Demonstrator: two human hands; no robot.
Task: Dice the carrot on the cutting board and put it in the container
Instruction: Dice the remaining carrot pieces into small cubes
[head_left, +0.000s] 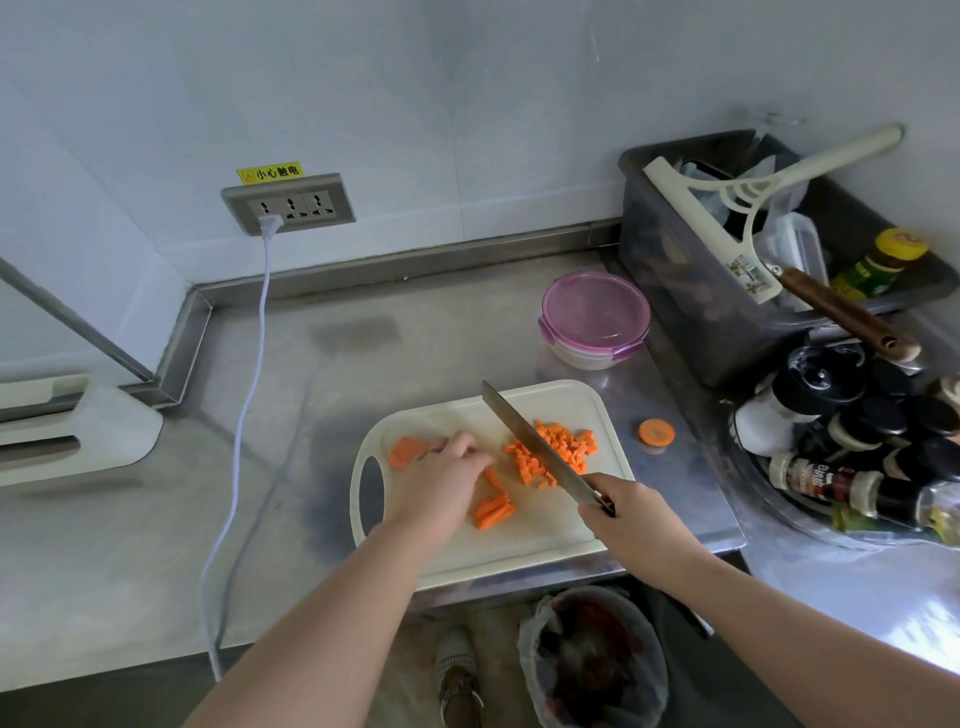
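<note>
A white cutting board lies on the steel counter. A pile of diced carrot sits at its far right. Several carrot strips lie near the middle, and a larger carrot chunk lies at the left. My left hand rests on the board between the chunk and the strips, fingers curled down; what it touches is hidden. My right hand grips the handle of a knife, whose blade is raised at an angle over the dice. A round container with a purple lid stands behind the board.
A carrot end slice lies on the counter right of the board. A grey bin with utensils and a rack of spice bottles crowd the right. A white cable runs from the wall socket. A trash bin stands below the counter edge.
</note>
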